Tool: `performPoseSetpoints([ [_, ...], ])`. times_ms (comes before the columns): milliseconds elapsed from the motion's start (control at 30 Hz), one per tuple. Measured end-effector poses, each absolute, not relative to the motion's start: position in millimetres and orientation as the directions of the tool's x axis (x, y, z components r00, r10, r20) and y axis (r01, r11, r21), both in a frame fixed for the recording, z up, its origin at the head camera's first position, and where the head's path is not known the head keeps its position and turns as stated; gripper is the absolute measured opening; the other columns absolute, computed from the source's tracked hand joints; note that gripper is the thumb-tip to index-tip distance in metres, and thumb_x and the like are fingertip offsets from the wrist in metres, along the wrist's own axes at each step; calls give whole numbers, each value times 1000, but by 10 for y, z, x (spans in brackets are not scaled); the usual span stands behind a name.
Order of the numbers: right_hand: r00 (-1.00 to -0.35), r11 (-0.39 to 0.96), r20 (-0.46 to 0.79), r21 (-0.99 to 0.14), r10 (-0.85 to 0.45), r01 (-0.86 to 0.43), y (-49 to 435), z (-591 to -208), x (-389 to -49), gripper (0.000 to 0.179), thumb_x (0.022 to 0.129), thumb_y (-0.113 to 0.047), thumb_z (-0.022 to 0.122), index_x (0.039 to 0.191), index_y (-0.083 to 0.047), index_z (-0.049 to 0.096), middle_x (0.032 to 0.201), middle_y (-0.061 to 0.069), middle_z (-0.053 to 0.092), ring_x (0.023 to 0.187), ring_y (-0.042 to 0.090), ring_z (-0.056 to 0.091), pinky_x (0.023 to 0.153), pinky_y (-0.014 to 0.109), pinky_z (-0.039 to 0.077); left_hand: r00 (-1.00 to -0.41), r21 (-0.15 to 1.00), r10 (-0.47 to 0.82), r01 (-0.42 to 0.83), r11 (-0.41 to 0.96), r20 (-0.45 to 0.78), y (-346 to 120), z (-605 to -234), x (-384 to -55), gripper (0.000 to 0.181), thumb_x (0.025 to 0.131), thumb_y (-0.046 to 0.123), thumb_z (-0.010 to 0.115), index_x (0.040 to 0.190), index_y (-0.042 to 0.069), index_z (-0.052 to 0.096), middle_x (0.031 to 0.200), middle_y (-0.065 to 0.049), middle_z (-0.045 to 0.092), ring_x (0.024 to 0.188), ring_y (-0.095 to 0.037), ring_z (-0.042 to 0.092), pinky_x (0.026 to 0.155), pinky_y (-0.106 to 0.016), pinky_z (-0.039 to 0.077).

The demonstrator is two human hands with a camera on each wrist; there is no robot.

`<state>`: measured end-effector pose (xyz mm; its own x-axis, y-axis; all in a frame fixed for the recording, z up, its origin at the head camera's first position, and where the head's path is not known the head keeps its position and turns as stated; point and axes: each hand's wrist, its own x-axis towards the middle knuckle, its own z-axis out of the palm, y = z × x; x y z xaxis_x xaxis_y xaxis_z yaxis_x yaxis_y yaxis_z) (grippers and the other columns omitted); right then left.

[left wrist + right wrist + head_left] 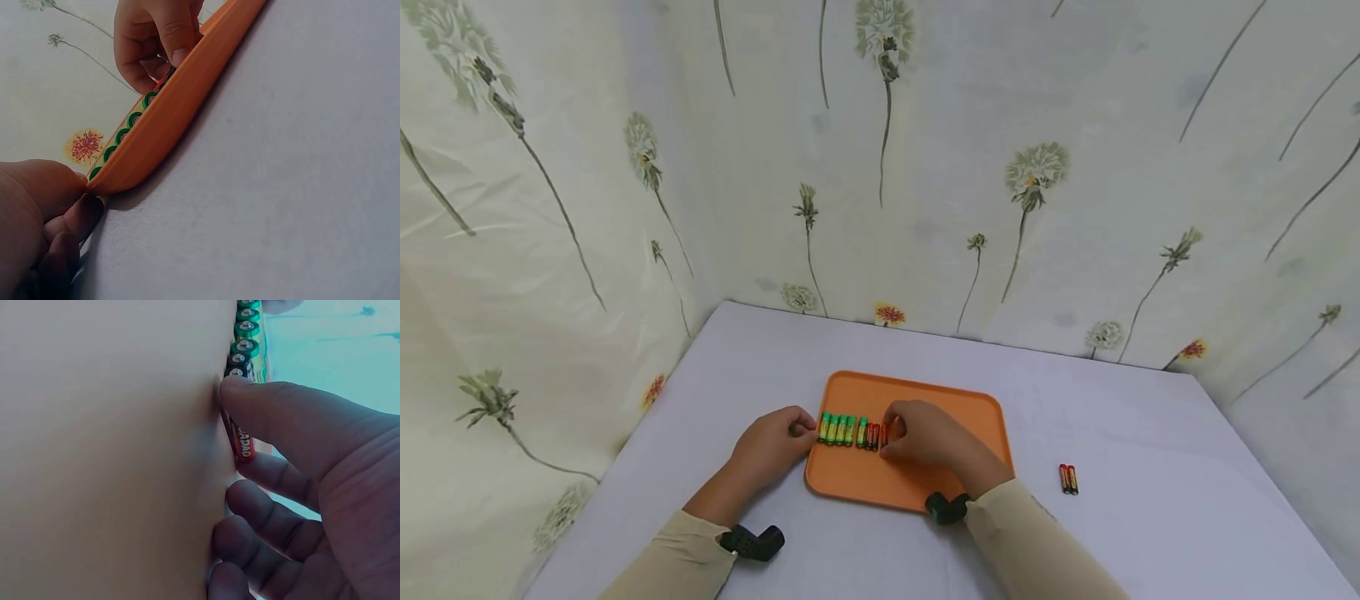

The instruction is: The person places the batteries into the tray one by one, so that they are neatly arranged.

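An orange tray carries a side-by-side row of small batteries. Several green-and-yellow batteries make up the left part, and red-and-black batteries continue it to the right. At the tray's left rim, my left hand pinches the edge between thumb and fingers, beside the leftmost green battery. My right hand holds a red battery between thumb and index finger at the right end of the row. In the right wrist view its other fingers are bent close over the tray surface.
Two more red batteries lie side by side on the white table, right of the tray. Behind the table hangs a pale cloth printed with dandelions. A dark wrist camera on the right arm overlaps the tray's front edge.
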<state>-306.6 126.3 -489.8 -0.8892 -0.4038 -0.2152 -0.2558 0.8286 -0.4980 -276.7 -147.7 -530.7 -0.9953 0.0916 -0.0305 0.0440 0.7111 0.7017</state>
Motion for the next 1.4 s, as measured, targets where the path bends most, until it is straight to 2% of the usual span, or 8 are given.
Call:
performPoseSetpoints([
  [367, -882, 828, -211, -487, -422, -279, 1188, -4906, -3095, 45, 85, -34, 88, 120, -15, 67, 90, 0, 61, 82, 19, 56, 73, 37, 47, -995, 705, 90, 41, 708, -32, -1470, -5314, -2765, 8, 97, 30, 74, 98, 23, 70, 85, 10, 67, 80, -12, 59, 75, -35, 47],
  [767, -889, 827, -230, -510, -396, -237, 1182, -4903, -3097, 46, 84, -37, 89, 118, -18, 65, 94, 0, 61, 89, 19, 57, 77, 38, 49, -996, 697, 93, 54, 715, -17, -1476, -5298, -2770, 7, 97, 30, 74, 99, 24, 71, 86, 11, 68, 81, -10, 60, 76, -36, 48],
  [1400, -878, 807, -224, -533, -423, -253, 1240, -4876, -3020, 52, 83, -37, 90, 124, -16, 65, 101, 0, 60, 95, 20, 55, 83, 40, 48, -996, 696, 83, 41, 717, -28, -1455, -5309, -2745, 8, 97, 30, 74, 100, 23, 71, 88, 10, 68, 83, -10, 60, 76, -37, 49],
])
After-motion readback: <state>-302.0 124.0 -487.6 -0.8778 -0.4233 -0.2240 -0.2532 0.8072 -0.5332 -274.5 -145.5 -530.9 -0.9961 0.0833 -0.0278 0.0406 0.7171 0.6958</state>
